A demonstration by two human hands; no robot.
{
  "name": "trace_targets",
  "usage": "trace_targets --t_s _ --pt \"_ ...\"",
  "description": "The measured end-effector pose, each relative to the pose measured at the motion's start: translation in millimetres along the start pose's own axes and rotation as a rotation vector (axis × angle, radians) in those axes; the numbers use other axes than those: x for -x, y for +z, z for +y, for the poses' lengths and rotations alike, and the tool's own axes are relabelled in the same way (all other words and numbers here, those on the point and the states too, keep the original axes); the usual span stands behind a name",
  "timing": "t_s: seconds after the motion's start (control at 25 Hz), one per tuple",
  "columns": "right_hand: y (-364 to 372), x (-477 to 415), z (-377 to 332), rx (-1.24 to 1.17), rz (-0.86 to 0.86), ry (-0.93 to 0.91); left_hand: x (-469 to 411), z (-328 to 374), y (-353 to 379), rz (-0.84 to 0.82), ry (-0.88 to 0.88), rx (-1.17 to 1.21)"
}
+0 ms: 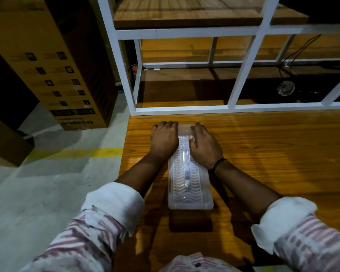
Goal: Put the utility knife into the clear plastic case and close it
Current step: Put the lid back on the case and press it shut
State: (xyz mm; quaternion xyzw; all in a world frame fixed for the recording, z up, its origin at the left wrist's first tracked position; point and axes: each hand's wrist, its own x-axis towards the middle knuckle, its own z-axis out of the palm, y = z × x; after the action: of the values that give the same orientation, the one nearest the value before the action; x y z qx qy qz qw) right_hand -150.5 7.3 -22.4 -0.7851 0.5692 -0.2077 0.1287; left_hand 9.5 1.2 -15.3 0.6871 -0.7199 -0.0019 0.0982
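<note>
Sleeves [114, 205] rolled; knife [185, 169] already lies inside the case [190, 203]; left hand [164, 141] and right hand [204, 147] press flat on its far end, closing it.

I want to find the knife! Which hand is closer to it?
Right. The right hand lies on the clear plastic case with its thumb right above the utility knife; the left hand presses the case's other edge, slightly farther off.
</note>
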Motion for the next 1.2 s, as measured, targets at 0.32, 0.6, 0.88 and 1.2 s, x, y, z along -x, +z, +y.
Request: trace_targets --t_s 0.32,0.6,0.88,1.2 --pt "12 79 -44 0.283 -0.125 -0.049 3 2 -2 0.008 -0.017 -0.037" --pt "10 100 -53 0.357 -0.099 -0.079 -5 6 -1 0.003 -0.008 -0.048" --pt "9 99 -53 0.346 -0.083 -0.098 -4 16 9 0.097 -0.072 0.117" --pt "12 103 -43 0.193 0.016 -0.117 3 20 11 0.212 -0.198 0.249"
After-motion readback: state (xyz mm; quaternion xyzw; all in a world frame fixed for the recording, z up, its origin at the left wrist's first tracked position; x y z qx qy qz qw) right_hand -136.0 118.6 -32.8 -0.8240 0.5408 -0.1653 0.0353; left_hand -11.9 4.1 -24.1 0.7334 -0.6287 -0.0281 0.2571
